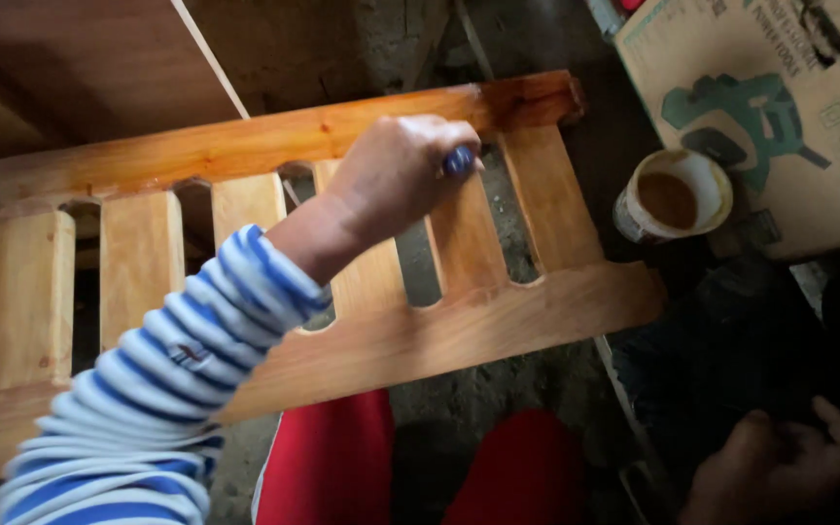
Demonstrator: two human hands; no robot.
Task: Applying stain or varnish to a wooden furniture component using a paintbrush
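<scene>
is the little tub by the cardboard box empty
No: the open white tub beside the cardboard box holds a brown liquid, while the left hand grips a blue-handled tool over the slatted wooden frame.

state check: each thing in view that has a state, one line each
left hand: closed around a blue handle
blue handle: held against the slatted panel; its tip is hidden
wooden slatted panel: lying flat, glossy orange at its right end, paler and matte toward the left
white cup: upright, open, brown liquid inside
cardboard box: lying beside the cup, printed face up
right hand: resting low in shadow, grip unclear
</scene>
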